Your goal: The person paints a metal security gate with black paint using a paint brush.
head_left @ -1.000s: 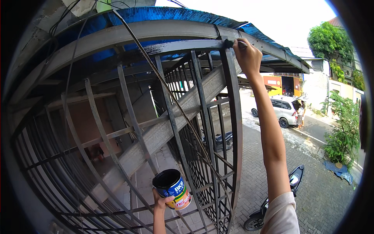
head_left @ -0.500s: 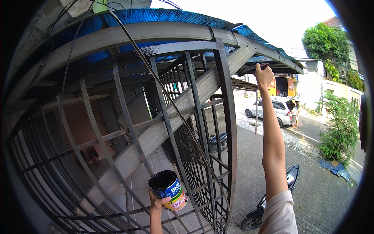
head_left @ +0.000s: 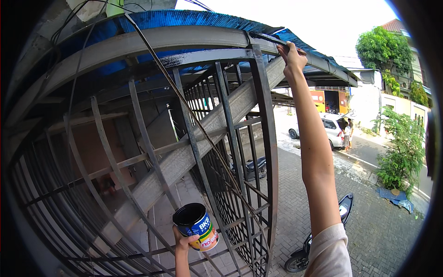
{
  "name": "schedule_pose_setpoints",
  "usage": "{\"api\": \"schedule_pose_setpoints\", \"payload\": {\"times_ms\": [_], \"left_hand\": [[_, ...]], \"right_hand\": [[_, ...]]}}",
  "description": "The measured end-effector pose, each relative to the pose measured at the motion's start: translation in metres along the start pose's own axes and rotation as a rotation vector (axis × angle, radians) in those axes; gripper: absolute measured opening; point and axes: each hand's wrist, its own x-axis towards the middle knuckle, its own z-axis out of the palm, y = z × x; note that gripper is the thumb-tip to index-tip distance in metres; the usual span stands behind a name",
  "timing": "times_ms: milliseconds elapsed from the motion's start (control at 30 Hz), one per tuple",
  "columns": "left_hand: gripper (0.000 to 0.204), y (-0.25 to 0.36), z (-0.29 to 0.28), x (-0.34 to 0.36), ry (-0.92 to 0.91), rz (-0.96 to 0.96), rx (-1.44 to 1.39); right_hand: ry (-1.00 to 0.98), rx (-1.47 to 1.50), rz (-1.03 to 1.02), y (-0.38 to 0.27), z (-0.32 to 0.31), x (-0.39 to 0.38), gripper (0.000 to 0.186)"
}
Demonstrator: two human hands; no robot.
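My left hand [head_left: 183, 241] is closed round the lower side of an open paint can [head_left: 207, 231], which has a blue, yellow and orange label and dark paint coating its inside. The can is held low, in front of the metal bars. High up at the right, my right hand [head_left: 293, 59] grips a paintbrush [head_left: 272, 39] with a reddish-brown handle showing beside the fingers. Its dark tip points left, at the top of the gate's corner post [head_left: 264, 106]; whether the bristles touch the metal I cannot tell. Wet-looking black paint streaks the gate's upper rail [head_left: 203, 56].
A thin rod [head_left: 173, 83] slants across the bars. Behind them runs a thick grey diagonal beam [head_left: 207, 127]. Blue corrugated roofing [head_left: 194, 19] hangs overhead. Below right are a motorcycle [head_left: 300, 258] and paving [head_left: 364, 235]; farther off, a silver car [head_left: 330, 129] with people beside it.
My right hand has moved left and up, bringing the brush to the top of the corner post. The can in my left hand has shifted only slightly.
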Motion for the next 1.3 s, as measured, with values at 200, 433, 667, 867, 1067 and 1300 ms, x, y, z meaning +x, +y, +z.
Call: {"api": "schedule_pose_setpoints", "payload": {"times_ms": [200, 433, 667, 867, 1067, 1300], "left_hand": [[0.071, 0.007, 0.004, -0.001, 0.012, -0.007, -0.01], [0.071, 0.003, 0.002, 0.003, -0.019, -0.015, -0.002], [0.071, 0.004, 0.003, 0.0, 0.007, -0.019, -0.012], [0.068, 0.005, 0.007, 0.002, -0.005, -0.02, -0.017], [0.066, 0.008, 0.006, 0.003, 0.002, -0.008, -0.017], [0.069, 0.002, 0.005, 0.004, 0.009, -0.063, -0.001]], "right_hand": [[0.087, -0.03, 0.054, 0.019, 0.013, -0.011, 0.019], [0.114, -0.129, -0.021, 0.006, 0.004, -0.011, 0.019], [0.148, -0.407, -0.04, -0.019, -0.031, -0.006, 0.026], [-0.049, -0.299, -0.315, -0.013, -0.008, -0.033, 0.015], [-0.003, -0.511, -0.444, 0.021, -0.043, -0.063, 0.017], [-0.071, -0.99, -0.811, -0.011, -0.016, -0.034, 0.023]]}}
